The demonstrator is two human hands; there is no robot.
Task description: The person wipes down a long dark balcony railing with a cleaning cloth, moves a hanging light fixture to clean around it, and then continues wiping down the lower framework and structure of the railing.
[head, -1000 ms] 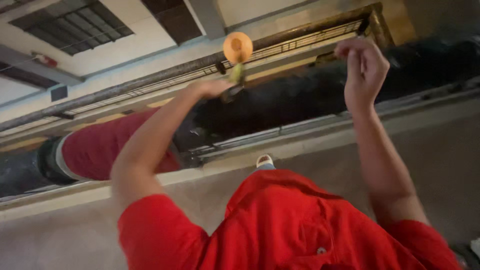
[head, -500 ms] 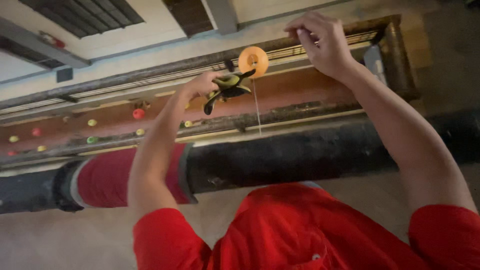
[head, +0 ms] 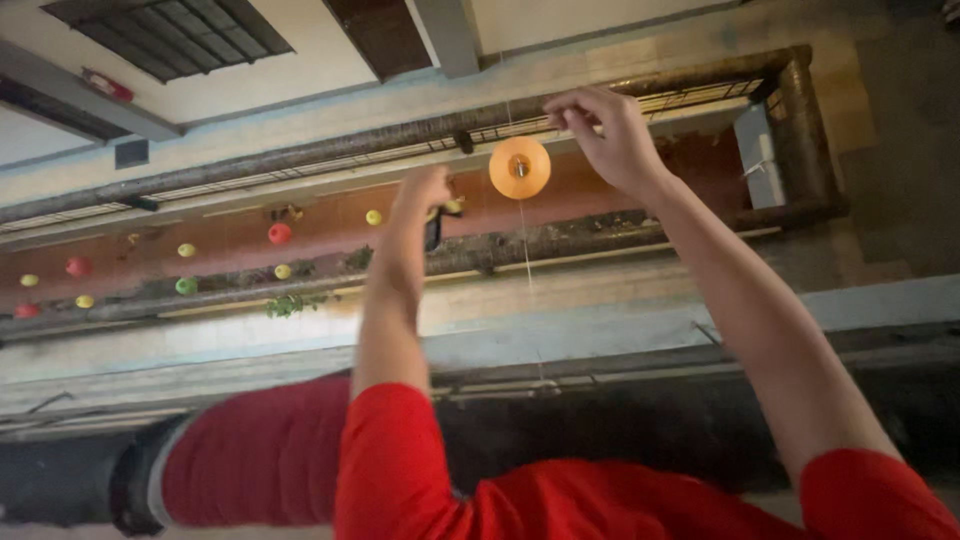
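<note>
- Left hand (head: 422,195): closed around a dark tool (head: 434,228), mostly hidden; just left of the orange spool (head: 519,167).
- Right hand (head: 603,135): fingertips pinched narrow on a thin thread (head: 526,260), just right of the spool.
- Spool: between both hands; thread hangs below it.

Left hand (head: 425,190) grips a dark tool (head: 434,228) beside the orange spool (head: 519,167); right hand (head: 605,135) pinches thread.

Red short-sleeved shirt, sleeves ending above the elbow, forearms bare. Left hand (head: 425,190) and right hand (head: 605,135) bare: no gloves, rings, watch or wristband visible. Red shirt front fills lower frame edge.
</note>
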